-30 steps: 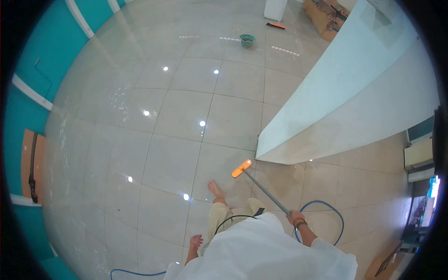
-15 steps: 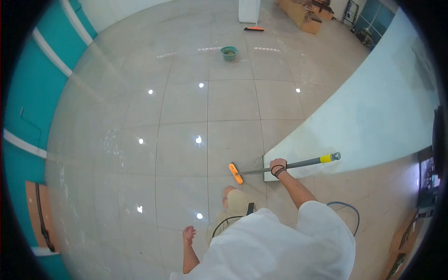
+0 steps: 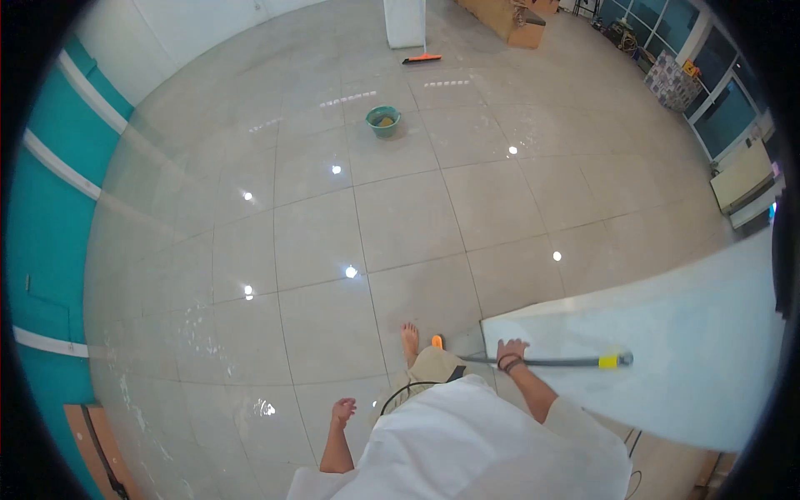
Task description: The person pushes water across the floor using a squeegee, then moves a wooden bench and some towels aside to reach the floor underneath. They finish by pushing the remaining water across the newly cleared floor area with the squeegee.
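Note:
A floor brush with an orange head [image 3: 438, 342] and a long grey handle [image 3: 567, 362] leans low across the side of a white pillar [image 3: 667, 317]. A yellow band [image 3: 607, 362] marks its upper end. Over the handle lies my right hand [image 3: 512, 348], fingers stretched and spread, dark bands at the wrist. Whether the palm still touches the handle cannot be made out. My left hand [image 3: 343, 412] hangs free at my side, loosely curled and holding nothing. Part of the brush head is hidden behind my trouser leg, near my bare foot [image 3: 409, 333].
A green basin [image 3: 383, 122] with something yellowish inside stands ahead on the shiny, wet-looking tiles [image 3: 408, 208]. Beyond it an orange squeegee [image 3: 422, 59] rests by a far white column [image 3: 406, 23]. A teal wall [image 3: 50, 250] runs along the left; glass doors [image 3: 725, 117] are at right.
My view has turned and I have moved closer to the pillar. The brush has come nearer my body, its handle now against the pillar. My right hand's fingers have opened from their grip.

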Tool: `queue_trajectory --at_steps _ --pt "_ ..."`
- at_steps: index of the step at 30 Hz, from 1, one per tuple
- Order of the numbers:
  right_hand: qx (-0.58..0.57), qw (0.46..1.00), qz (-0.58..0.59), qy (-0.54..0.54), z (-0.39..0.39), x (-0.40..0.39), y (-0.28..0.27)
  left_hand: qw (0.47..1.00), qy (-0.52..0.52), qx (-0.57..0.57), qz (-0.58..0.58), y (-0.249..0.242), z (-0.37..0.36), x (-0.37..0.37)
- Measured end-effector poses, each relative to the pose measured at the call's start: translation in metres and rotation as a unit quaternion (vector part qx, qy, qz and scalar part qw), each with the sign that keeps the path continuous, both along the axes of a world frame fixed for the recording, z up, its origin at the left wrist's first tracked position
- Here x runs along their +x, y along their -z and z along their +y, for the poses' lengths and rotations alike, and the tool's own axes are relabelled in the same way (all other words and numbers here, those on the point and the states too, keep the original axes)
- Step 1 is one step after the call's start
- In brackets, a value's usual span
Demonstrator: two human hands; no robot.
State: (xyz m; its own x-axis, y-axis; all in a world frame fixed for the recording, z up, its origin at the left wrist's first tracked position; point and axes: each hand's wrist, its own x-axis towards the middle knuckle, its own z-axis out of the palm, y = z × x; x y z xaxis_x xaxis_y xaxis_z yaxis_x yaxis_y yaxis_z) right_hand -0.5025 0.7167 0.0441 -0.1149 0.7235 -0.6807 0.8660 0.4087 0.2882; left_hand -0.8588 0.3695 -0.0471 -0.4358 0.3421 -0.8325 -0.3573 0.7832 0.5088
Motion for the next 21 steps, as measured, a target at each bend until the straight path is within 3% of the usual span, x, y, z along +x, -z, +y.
queue_trajectory --at_steps 3,5,9,13,15,17,19,20,21 --pt "0.011 0.999 0.033 0.007 -0.001 -0.026 -0.013 0.999 0.023 -0.026 -0.024 0.0 0.052 -0.009" --pt "0.037 0.991 0.115 0.056 0.018 -0.052 -0.018 0.999 0.026 -0.04 -0.013 -0.012 0.091 -0.022" --pt "0.025 0.974 0.186 0.123 0.091 -0.105 -0.03 0.998 0.022 -0.056 -0.015 -0.011 0.147 -0.055" --pt "0.092 0.952 0.265 0.126 0.185 -0.135 -0.009 0.993 0.106 -0.052 -0.005 0.002 0.197 -0.102" --pt "0.095 0.931 0.293 0.197 0.235 -0.155 -0.014 0.987 0.154 -0.042 0.001 0.014 0.223 -0.138" --pt "0.106 0.914 0.307 0.243 0.278 -0.17 -0.019 0.978 0.207 -0.022 0.012 0.03 0.275 -0.181" --pt "0.11 0.896 0.316 0.29 0.303 -0.176 -0.017 0.978 0.202 -0.053 0.005 0.018 0.318 -0.202" --pt "0.107 0.892 0.312 0.309 0.318 -0.179 -0.004 0.985 0.144 -0.092 -0.006 -0.009 0.374 -0.217" --pt "0.1 0.888 0.305 0.33 0.325 -0.177 0.011 0.988 0.146 -0.055 -0.004 -0.001 0.409 -0.239"
